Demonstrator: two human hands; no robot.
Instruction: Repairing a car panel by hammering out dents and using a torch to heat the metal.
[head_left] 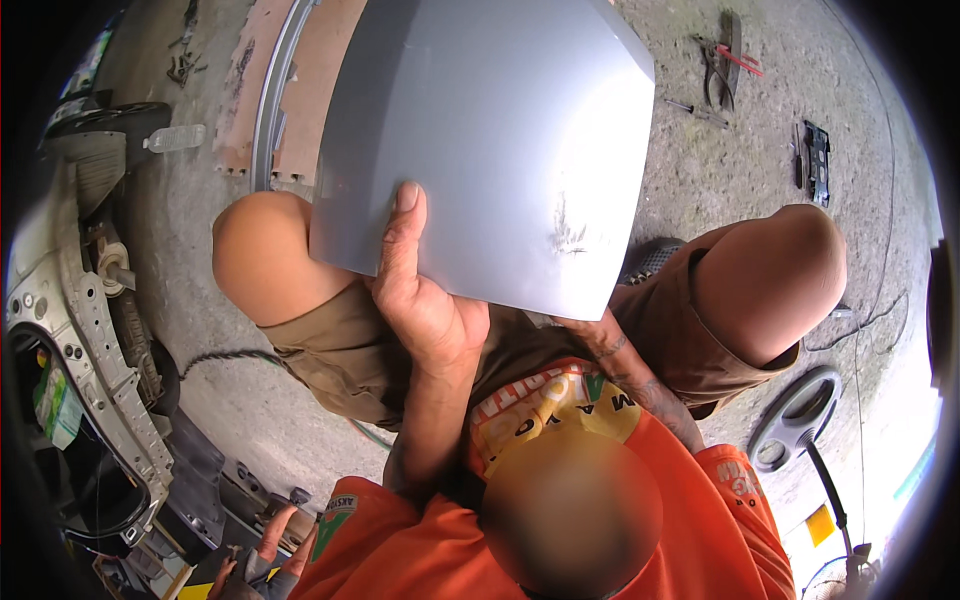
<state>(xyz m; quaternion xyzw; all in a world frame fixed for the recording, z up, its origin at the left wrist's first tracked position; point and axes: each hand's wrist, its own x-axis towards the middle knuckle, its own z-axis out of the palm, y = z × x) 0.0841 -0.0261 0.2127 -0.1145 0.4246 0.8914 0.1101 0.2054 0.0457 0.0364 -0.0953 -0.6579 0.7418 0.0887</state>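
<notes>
Panel [490, 150] — under and ahead of left thumb [403, 220], smudge [570, 236] to its right. Left hand [432, 308] clamped on near edge, other fingers hidden. Right hand [592, 334] nearby — fingers hidden, cannot tell grip.

Panel [490, 150] between the knees [262, 238] — bottle [175, 138] to its left, tools [735, 60] right.

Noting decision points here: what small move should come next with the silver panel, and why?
Probably tilt the silver panel slightly: the left hand grips its near edge, thumb on top, and bright glare surrounds the dark scuffs near its lower right corner.
</notes>
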